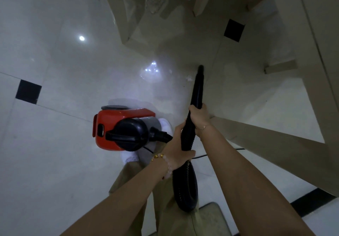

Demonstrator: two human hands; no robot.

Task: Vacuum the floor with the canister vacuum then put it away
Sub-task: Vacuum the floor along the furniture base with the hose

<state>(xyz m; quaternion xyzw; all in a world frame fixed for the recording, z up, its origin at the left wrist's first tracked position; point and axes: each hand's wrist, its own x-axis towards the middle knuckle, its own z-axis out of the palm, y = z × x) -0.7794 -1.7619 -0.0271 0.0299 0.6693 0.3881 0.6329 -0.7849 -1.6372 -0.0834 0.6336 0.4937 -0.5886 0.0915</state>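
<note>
A red canister vacuum (pixel 117 127) with a black top handle stands on the glossy white floor (pixel 55 144) by my feet. Its black ribbed hose (pixel 185 184) loops from the canister's front down past my legs and up into both hands. My left hand (pixel 178 149) grips the hose lower down. Farther along, my right hand (pixel 199 117) grips it just behind the nozzle. The black nozzle tip (pixel 200 69) points at the floor near small bits of white debris (pixel 189 79).
A beige table frame and legs (pixel 275 140) run along the right side. More beige furniture (pixel 146 15) stands ahead. Black inset tiles (pixel 28 91) (pixel 234 30) mark the floor. A thin black cord (pixel 201 156) trails behind my right arm. A mat (pixel 211 217) lies at my feet.
</note>
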